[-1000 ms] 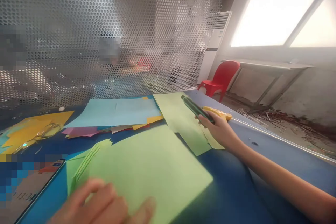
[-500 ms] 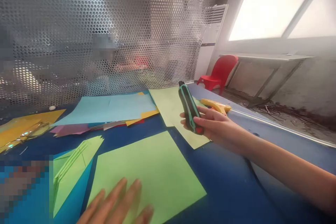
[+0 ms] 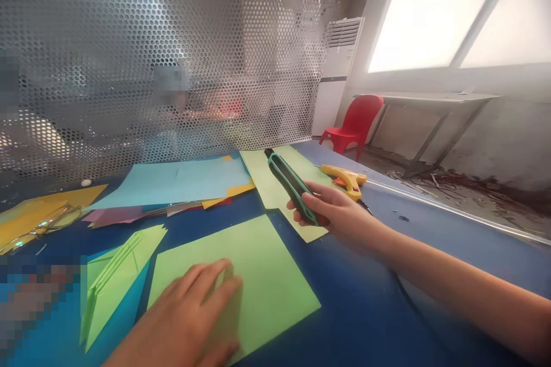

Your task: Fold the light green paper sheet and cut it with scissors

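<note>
My right hand (image 3: pixel 340 215) grips a green and black utility knife (image 3: pixel 289 182), held above the blue table with its tip pointing up and to the left. My left hand (image 3: pixel 189 312) lies flat, fingers apart, on a light green paper sheet (image 3: pixel 258 275) in front of me. A folded, pleated green paper (image 3: pixel 114 275) sits just left of that sheet. Another green sheet (image 3: pixel 275 183) lies under the knife.
A yellow glue gun (image 3: pixel 344 176) lies behind my right hand. Light blue paper (image 3: pixel 176 180), yellow paper (image 3: pixel 38 209) and scissors (image 3: pixel 38 226) lie at the back left. A perforated metal screen (image 3: pixel 172 57) closes off the table's far side. A red chair (image 3: pixel 355 120) stands beyond.
My right hand lifted the utility knife off the green sheet and brought it left, towards me. My left hand slid forward to lie flat on the green sheet.
</note>
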`<act>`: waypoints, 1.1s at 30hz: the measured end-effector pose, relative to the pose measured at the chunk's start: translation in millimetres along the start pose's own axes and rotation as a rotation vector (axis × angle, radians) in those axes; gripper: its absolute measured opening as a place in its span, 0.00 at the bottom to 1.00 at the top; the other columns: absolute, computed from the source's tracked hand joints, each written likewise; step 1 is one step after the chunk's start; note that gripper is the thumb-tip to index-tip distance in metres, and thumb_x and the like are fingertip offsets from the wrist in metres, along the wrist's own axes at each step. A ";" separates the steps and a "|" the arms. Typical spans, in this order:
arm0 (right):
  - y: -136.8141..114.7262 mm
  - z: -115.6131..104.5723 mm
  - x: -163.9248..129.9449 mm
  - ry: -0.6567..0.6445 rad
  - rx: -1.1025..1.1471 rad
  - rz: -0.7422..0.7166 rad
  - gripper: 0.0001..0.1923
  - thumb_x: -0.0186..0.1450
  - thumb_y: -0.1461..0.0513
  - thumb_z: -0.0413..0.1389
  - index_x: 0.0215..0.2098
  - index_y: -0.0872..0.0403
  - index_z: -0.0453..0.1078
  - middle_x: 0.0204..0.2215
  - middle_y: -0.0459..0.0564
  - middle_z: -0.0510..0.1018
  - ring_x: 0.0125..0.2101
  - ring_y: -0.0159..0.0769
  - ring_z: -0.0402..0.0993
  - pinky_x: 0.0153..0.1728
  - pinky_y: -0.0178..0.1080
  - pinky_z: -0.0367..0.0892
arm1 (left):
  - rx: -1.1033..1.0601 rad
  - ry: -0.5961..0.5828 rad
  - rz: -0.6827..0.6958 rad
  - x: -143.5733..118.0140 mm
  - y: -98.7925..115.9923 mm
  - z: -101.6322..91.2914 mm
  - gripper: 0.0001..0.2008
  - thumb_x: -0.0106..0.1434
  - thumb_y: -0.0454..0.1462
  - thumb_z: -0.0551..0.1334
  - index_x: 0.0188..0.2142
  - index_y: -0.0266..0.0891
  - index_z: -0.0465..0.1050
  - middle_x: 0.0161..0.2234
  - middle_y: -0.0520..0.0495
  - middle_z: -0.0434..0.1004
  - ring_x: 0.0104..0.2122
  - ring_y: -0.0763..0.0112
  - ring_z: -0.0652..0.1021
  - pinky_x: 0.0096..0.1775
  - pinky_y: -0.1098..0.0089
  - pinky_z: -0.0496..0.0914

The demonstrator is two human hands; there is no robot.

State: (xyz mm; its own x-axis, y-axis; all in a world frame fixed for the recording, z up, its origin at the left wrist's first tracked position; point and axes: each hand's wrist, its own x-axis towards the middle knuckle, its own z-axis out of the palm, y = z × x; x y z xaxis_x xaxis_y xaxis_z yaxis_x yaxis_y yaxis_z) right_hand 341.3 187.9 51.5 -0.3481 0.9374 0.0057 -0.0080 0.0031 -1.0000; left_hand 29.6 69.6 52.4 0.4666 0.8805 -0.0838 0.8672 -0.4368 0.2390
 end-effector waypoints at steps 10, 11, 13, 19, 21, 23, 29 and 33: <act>12.1 -10.0 8.7 -0.117 0.129 -0.050 0.20 0.75 0.54 0.62 0.60 0.54 0.72 0.57 0.55 0.77 0.52 0.46 0.79 0.52 0.53 0.78 | -0.144 -0.031 -0.046 78.6 38.1 11.2 0.41 0.76 0.61 0.48 0.77 0.40 0.49 0.78 0.46 0.34 0.77 0.51 0.41 0.72 0.39 0.43; 12.0 -9.2 7.5 -0.140 0.129 -0.058 0.20 0.74 0.55 0.63 0.61 0.54 0.72 0.57 0.55 0.77 0.53 0.46 0.78 0.52 0.54 0.77 | -0.145 -0.046 -0.035 81.6 37.2 11.5 0.42 0.75 0.62 0.48 0.77 0.40 0.48 0.78 0.45 0.34 0.77 0.51 0.41 0.72 0.38 0.41; 11.9 -7.3 5.0 -0.167 0.131 -0.068 0.19 0.74 0.57 0.63 0.60 0.54 0.72 0.57 0.55 0.78 0.53 0.46 0.78 0.54 0.55 0.76 | -0.148 -0.066 -0.012 84.0 33.8 12.7 0.44 0.74 0.64 0.46 0.77 0.40 0.46 0.77 0.46 0.35 0.77 0.49 0.41 0.71 0.37 0.40; 13.9 -4.6 4.2 -0.097 0.155 -0.053 0.29 0.67 0.57 0.70 0.63 0.53 0.71 0.50 0.52 0.84 0.51 0.44 0.81 0.61 0.55 0.71 | -0.156 -0.053 0.050 83.7 20.4 20.6 0.45 0.72 0.67 0.45 0.77 0.44 0.47 0.77 0.50 0.37 0.77 0.49 0.43 0.71 0.36 0.38; 14.6 -3.4 3.3 -0.055 0.156 -0.029 0.34 0.64 0.55 0.72 0.64 0.52 0.70 0.48 0.53 0.85 0.48 0.42 0.82 0.60 0.51 0.72 | -0.159 -0.045 0.056 84.0 18.1 23.2 0.44 0.72 0.66 0.46 0.76 0.45 0.49 0.77 0.51 0.37 0.77 0.48 0.44 0.70 0.35 0.39; 14.7 -1.2 1.1 -0.016 0.147 -0.001 0.36 0.63 0.54 0.73 0.64 0.52 0.70 0.47 0.54 0.85 0.45 0.41 0.83 0.58 0.48 0.73 | -0.159 -0.032 0.046 84.2 17.8 24.9 0.44 0.71 0.65 0.46 0.76 0.44 0.50 0.77 0.51 0.38 0.77 0.47 0.44 0.70 0.34 0.39; 11.9 7.5 -3.5 0.081 0.088 0.056 0.22 0.70 0.52 0.68 0.57 0.54 0.73 0.42 0.50 0.84 0.39 0.37 0.82 0.47 0.45 0.78 | -0.145 -0.013 -0.060 82.0 24.0 19.0 0.45 0.71 0.58 0.42 0.77 0.33 0.49 0.78 0.47 0.40 0.77 0.49 0.45 0.72 0.37 0.44; 8.4 9.4 -3.2 0.147 0.037 0.087 0.17 0.77 0.50 0.58 0.49 0.56 0.75 0.41 0.49 0.81 0.35 0.34 0.79 0.37 0.41 0.78 | -0.127 -0.032 -0.103 81.2 28.4 13.6 0.43 0.70 0.54 0.39 0.77 0.33 0.53 0.78 0.47 0.46 0.77 0.53 0.50 0.72 0.40 0.52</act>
State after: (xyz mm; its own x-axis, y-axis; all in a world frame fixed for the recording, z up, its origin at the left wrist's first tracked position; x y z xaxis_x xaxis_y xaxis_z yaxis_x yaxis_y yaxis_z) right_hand 333.5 181.6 43.2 -0.2080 0.9745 -0.0846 -0.0196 -0.0907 -0.9957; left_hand 94.4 126.2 39.2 0.3835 0.9121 -0.1447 0.8827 -0.3160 0.3479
